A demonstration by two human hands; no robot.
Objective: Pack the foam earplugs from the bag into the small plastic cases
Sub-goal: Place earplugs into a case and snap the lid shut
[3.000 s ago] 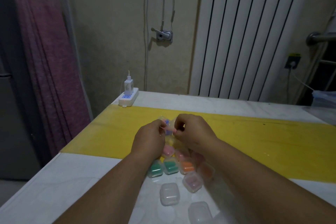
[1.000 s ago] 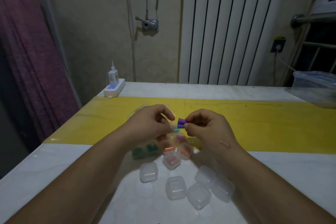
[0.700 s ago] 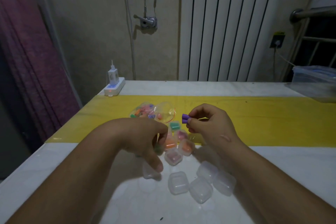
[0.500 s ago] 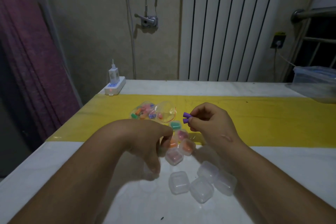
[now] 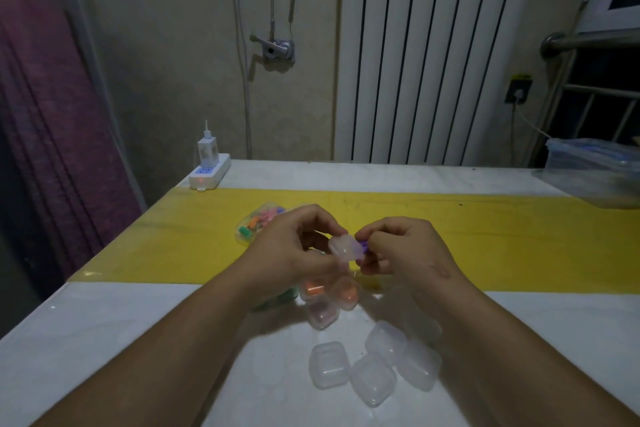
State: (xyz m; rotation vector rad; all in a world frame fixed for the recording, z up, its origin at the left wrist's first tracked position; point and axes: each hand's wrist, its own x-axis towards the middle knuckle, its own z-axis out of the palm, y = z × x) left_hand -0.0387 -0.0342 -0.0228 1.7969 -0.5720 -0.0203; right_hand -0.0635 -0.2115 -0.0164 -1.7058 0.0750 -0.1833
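Holding a clear case [image 5: 344, 248] up over the yellow strip [image 5: 502, 239], the left hand [image 5: 291, 250] pinches it with thumb and curled fingers; can't tell if the lid is up. The right hand [image 5: 407, 250] has its fingers curled, pinching a purple earplug [image 5: 363, 246] right at the case's right edge, touching it. Only a bit of purple shows.

Head view, surface: a white table [image 5: 104, 340] with the yellow strip running across its middle. The bag [image 5: 258, 224] of mixed-colour earplugs lies on the strip, just beyond the left hand. Filled cases [image 5: 344, 291] (orange, pink, green) sit bunched at the strip's near edge under the hands. Four empty cases [image 5: 327, 364] are clustered nearer the camera, touching each other. A power strip [image 5: 209, 175] with a charger [image 5: 206, 151] plugged in sits at the far left corner. A plastic tub [image 5: 595, 170] is at the far right edge.

Room: dim light, a white radiator [image 5: 433, 62] behind the table, a purple curtain [image 5: 45, 114] on the left, a wall socket [image 5: 517, 92] and a metal rail [image 5: 588, 40] on the right.
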